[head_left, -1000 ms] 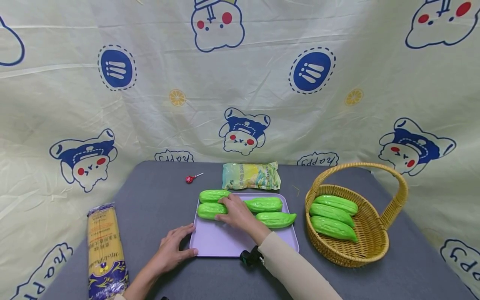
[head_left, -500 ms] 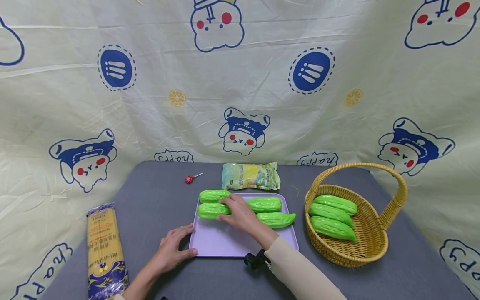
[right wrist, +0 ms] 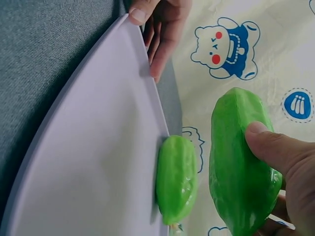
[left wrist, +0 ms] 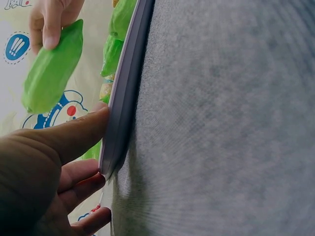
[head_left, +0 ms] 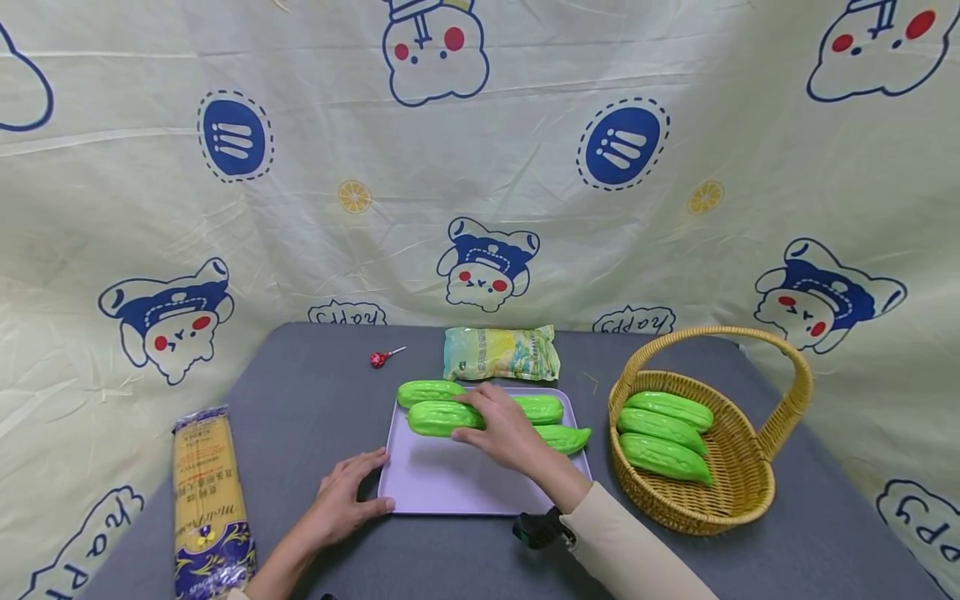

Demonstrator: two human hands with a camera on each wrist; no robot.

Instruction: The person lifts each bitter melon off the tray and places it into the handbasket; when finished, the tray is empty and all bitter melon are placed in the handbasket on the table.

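My right hand (head_left: 504,429) grips a glossy green bitter melon (head_left: 442,418) by its right end, thumb in front and fingers behind. In the right wrist view this bitter melon (right wrist: 238,162) hangs above the level of the lilac tray (right wrist: 93,147). Another bitter melon (head_left: 426,392) lies at the tray's back left, and two more, a rear one (head_left: 543,408) and a front one (head_left: 566,438), lie on its right side, partly hidden by my right hand. My left hand (head_left: 348,493) rests at the tray's front left corner, thumb and fingertips touching the rim.
A wicker basket (head_left: 738,467) with a tall handle stands right of the tray, holding several bitter melons (head_left: 663,429). Behind the tray lies a green-yellow packet (head_left: 501,353), with a red lollipop (head_left: 378,359) to its left. A spaghetti pack (head_left: 210,500) lies at the far left.
My right hand has lifted the front left bitter melon off the tray and moved it slightly right. My left hand stays at the tray's corner.
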